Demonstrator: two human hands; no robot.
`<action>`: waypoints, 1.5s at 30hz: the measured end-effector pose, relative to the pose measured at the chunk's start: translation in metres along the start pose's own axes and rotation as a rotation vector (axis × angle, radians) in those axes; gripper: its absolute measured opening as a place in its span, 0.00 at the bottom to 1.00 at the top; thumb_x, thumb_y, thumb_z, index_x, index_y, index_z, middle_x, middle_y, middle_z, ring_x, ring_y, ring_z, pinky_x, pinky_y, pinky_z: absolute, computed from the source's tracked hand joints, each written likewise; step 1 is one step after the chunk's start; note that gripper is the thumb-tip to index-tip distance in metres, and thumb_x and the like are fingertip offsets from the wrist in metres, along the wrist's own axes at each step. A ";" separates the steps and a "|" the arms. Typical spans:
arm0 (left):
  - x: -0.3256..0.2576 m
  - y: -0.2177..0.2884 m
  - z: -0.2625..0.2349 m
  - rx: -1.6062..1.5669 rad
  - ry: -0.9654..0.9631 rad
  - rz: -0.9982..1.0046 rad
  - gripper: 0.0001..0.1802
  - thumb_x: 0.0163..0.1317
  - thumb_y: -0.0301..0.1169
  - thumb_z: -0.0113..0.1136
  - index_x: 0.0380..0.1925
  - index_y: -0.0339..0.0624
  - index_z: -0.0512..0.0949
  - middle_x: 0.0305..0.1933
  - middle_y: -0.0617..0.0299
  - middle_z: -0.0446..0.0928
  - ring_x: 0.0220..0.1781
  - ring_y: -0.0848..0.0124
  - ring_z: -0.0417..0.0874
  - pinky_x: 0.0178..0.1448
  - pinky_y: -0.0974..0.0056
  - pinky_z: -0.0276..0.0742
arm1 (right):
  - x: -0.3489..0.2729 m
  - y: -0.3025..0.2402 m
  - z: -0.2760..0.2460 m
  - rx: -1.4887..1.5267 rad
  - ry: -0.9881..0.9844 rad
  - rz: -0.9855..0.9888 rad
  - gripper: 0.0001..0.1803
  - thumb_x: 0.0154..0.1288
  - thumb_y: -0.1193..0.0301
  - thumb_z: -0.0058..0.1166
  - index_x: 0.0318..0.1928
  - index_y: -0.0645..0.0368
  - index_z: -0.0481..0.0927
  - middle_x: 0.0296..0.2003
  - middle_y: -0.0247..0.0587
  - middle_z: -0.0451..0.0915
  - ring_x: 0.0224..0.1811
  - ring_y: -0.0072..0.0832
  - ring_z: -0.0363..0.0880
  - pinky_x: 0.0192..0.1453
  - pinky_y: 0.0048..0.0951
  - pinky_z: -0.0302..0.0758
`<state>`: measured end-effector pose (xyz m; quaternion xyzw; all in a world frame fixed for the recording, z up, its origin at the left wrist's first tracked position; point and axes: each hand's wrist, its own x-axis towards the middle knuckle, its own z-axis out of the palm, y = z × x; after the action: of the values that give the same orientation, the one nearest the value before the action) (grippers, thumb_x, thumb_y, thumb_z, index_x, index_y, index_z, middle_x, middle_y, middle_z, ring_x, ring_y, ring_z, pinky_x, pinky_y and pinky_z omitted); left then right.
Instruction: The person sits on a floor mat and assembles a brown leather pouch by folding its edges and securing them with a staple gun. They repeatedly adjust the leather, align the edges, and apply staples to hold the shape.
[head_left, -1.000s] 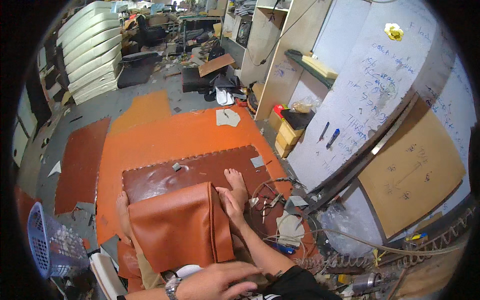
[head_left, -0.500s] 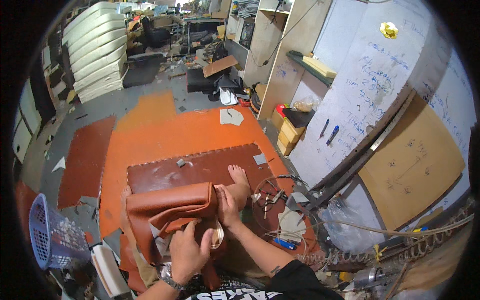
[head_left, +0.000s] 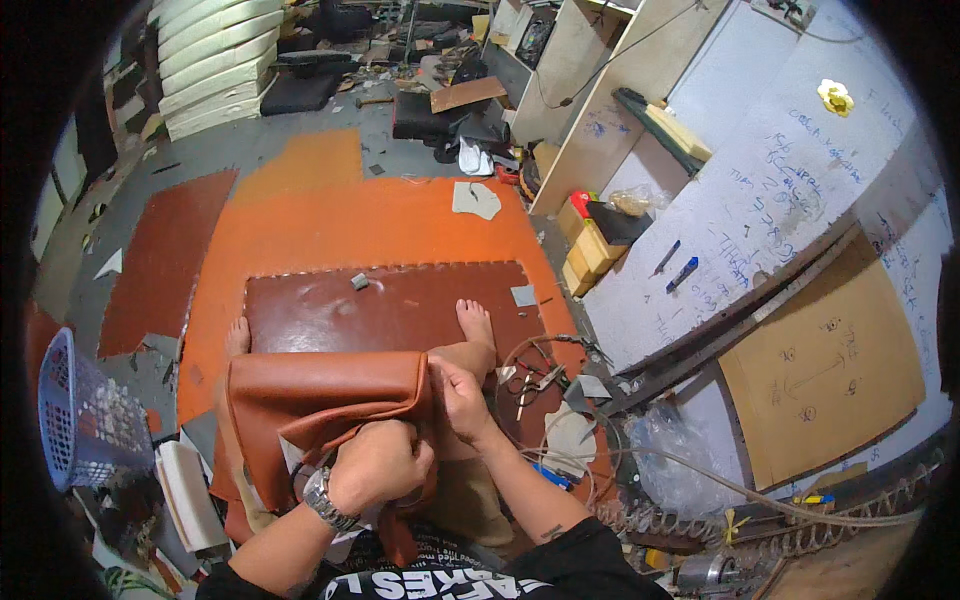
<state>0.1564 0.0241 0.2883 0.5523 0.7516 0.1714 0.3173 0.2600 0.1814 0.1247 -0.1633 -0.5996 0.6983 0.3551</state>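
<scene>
Across my lap lies a block-shaped piece covered in reddish-brown leather (head_left: 325, 380), with a rounded front edge and a seam along it. Loose leather folds bunch up on my side of it. My left hand (head_left: 382, 462), with a metal watch at the wrist, is closed over these folds; its fingertips are hidden, and it seems to grip the leather. At the right end of the piece, my right hand (head_left: 462, 402) has its fingers curled against the leather edge, pinching it. Pale backing shows at a turned-up corner beside my left wrist.
Orange and maroon sheets (head_left: 400, 222) cover the floor ahead. A blue perforated basket (head_left: 60, 410) and a white foam block (head_left: 190, 495) stand at my left. Scissors (head_left: 550, 377), cables and scraps lie right of my leg, beside a cardboard sheet (head_left: 825, 365) against the wall.
My left hand has gone from spread fingers to a closed grip over the folds. The pale rolled edge near the right end is now hidden. The view has shifted slightly.
</scene>
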 end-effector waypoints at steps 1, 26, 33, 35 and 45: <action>0.001 0.000 0.002 -0.014 0.001 -0.004 0.28 0.72 0.49 0.63 0.34 0.29 0.89 0.34 0.34 0.87 0.40 0.37 0.90 0.51 0.40 0.87 | 0.000 -0.003 -0.002 -0.079 -0.017 -0.024 0.19 0.91 0.68 0.39 0.63 0.66 0.82 0.54 0.38 0.85 0.59 0.23 0.80 0.68 0.29 0.76; -0.005 -0.029 0.017 -0.353 0.101 0.015 0.19 0.75 0.45 0.64 0.37 0.39 0.88 0.32 0.39 0.86 0.34 0.45 0.90 0.40 0.47 0.84 | 0.010 -0.085 0.043 -0.348 0.116 -0.226 0.25 0.92 0.57 0.39 0.64 0.65 0.81 0.55 0.53 0.89 0.60 0.42 0.88 0.68 0.40 0.80; -0.014 -0.020 0.031 -0.137 0.197 -0.042 0.21 0.78 0.46 0.62 0.36 0.38 0.85 0.27 0.41 0.84 0.31 0.41 0.88 0.38 0.45 0.84 | -0.066 -0.005 -0.085 -0.896 0.189 0.063 0.20 0.81 0.57 0.59 0.60 0.59 0.85 0.54 0.55 0.88 0.58 0.53 0.87 0.61 0.46 0.83; -0.016 -0.021 0.037 -0.132 0.192 -0.054 0.21 0.79 0.46 0.61 0.35 0.39 0.84 0.23 0.42 0.83 0.29 0.42 0.88 0.35 0.44 0.82 | -0.123 0.017 -0.119 -1.174 0.092 0.434 0.22 0.81 0.55 0.58 0.60 0.60 0.86 0.52 0.57 0.87 0.57 0.57 0.86 0.62 0.52 0.81; -0.017 -0.023 0.044 -0.066 0.222 -0.037 0.24 0.81 0.49 0.58 0.38 0.38 0.85 0.25 0.44 0.85 0.31 0.44 0.90 0.37 0.44 0.85 | -0.234 0.098 -0.085 -0.864 0.040 0.776 0.25 0.74 0.54 0.65 0.61 0.58 0.86 0.54 0.55 0.89 0.58 0.54 0.88 0.62 0.49 0.83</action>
<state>0.1724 -0.0033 0.2468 0.5052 0.7862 0.2500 0.2534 0.4481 0.0780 -0.0341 -0.5145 -0.7195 0.4663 -0.0143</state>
